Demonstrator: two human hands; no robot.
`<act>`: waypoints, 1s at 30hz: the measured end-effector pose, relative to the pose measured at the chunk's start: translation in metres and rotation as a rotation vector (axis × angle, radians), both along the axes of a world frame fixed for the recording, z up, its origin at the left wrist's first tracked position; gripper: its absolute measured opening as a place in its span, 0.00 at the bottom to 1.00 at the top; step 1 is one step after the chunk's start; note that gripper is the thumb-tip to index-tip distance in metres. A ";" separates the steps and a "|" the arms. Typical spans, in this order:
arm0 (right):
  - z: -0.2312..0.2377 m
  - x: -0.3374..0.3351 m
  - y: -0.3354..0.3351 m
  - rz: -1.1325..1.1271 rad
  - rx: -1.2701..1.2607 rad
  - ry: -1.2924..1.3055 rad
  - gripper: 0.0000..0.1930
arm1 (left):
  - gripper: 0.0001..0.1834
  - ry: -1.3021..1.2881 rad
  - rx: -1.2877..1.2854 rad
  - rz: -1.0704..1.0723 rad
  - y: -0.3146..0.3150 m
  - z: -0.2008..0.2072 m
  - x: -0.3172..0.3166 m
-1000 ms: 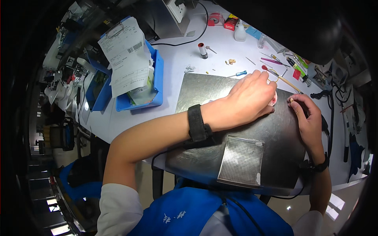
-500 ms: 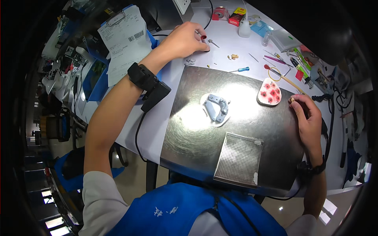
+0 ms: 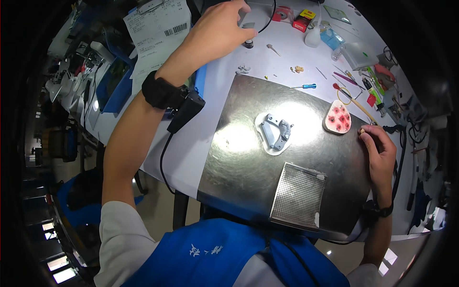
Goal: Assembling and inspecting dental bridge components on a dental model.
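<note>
Far off at the back, my left hand (image 3: 224, 29) has its thumb and fingers curled around a small dark-based bottle (image 3: 248, 44), which the thumb partly hides. At the right edge of the steel plate (image 3: 239, 177), my right hand (image 3: 380, 152) pinches a small tan tooth-like piece (image 3: 362, 131) between thumb and forefinger. Beside that hand stands a rounded white block (image 3: 330, 126) with red-stained spots on top. A grey dental model (image 3: 270, 136) on a white base lies mid-plate. Nearer me is a square perforated metal tray (image 3: 299, 193).
Behind the plate lie a blue-handled tool (image 3: 309, 86), tan pieces (image 3: 297, 70), grey bits (image 3: 243, 70) and a small pointed bur (image 3: 273, 49). Brushes (image 3: 356, 103) and other tools crowd the right. A white squeeze bulb (image 3: 313, 37) stands behind; a printed sheet (image 3: 158, 38) hangs at left.
My left hand has shifted farther back and slightly left, staying at the small bottle. The bench has slid a little rightward in view. My right hand keeps its pinch.
</note>
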State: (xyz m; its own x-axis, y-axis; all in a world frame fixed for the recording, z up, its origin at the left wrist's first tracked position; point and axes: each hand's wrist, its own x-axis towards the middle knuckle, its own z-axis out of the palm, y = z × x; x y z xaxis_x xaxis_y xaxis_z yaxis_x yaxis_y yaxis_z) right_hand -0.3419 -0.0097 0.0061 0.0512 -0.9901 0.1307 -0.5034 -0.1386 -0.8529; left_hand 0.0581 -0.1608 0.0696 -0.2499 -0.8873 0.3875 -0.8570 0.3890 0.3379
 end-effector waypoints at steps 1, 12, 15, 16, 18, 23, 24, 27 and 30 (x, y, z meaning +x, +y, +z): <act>0.001 0.001 0.001 -0.008 -0.005 0.020 0.07 | 0.24 0.108 0.070 -0.084 0.011 0.001 0.002; 0.051 0.062 -0.008 0.147 -0.052 0.085 0.09 | 0.22 0.353 0.187 -0.362 0.097 -0.054 -0.022; 0.051 0.085 -0.040 0.245 -0.075 0.153 0.08 | 0.15 0.292 0.139 -0.283 0.068 -0.069 -0.023; 0.054 0.094 -0.051 0.316 -0.047 0.175 0.06 | 0.15 0.248 0.081 -0.258 0.064 -0.076 -0.025; 0.057 0.109 -0.070 0.375 -0.011 0.198 0.05 | 0.18 0.175 0.034 -0.220 0.064 -0.080 -0.029; 0.033 0.123 -0.109 0.515 -0.112 0.351 0.08 | 0.21 0.212 0.025 -0.216 0.070 -0.086 -0.021; 0.033 0.122 -0.111 0.519 -0.078 0.375 0.08 | 0.22 0.236 0.044 -0.237 0.070 -0.086 -0.021; 0.030 0.124 -0.114 0.497 -0.108 0.387 0.08 | 0.23 0.220 0.044 -0.217 0.069 -0.090 -0.018; 0.031 0.123 -0.111 0.389 0.108 0.205 0.07 | 0.24 0.243 0.039 -0.195 0.068 -0.089 -0.016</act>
